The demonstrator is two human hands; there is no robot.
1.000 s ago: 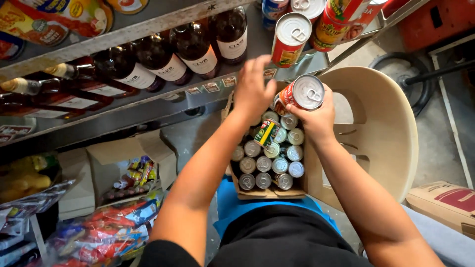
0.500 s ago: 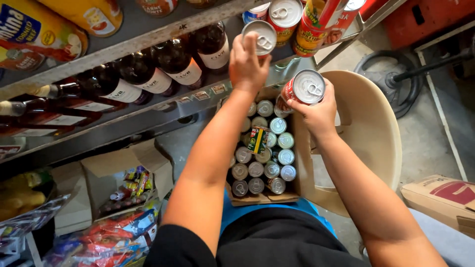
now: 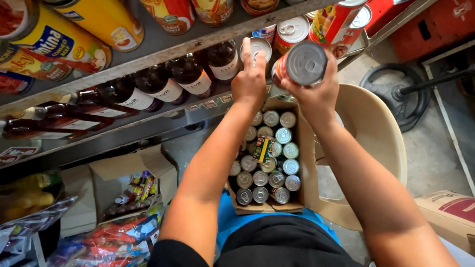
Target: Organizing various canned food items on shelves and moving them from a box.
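At the top centre of the frame, the right hand is wrapped around a red-labelled tin can, its silver pull-tab lid turned toward the camera and its body lying sideways; fingers curl under and round the can so it is held fast. Just to its left, the left hand is raised with its fingers pressed against a second, smaller can, whose silver lid shows above the fingertips at the shelf edge; whether the fingers close fully round it cannot be told. The two hands are just beside each other, nearly touching.

Right behind them, at the upper edge of the frame, more red cans stand on a grey metal shelf. To the left, a row of dark bottles lies under that shelf, and yellow cylindrical packs sit on the shelf in the upper left.

Below the hands, in the middle of the frame, an open cardboard box holds rows of upright cans, with one can lying across them. The box rests on a beige plastic chair. In the lower left are another open carton and bright snack packets; at the lower right edge lies a brown carton.
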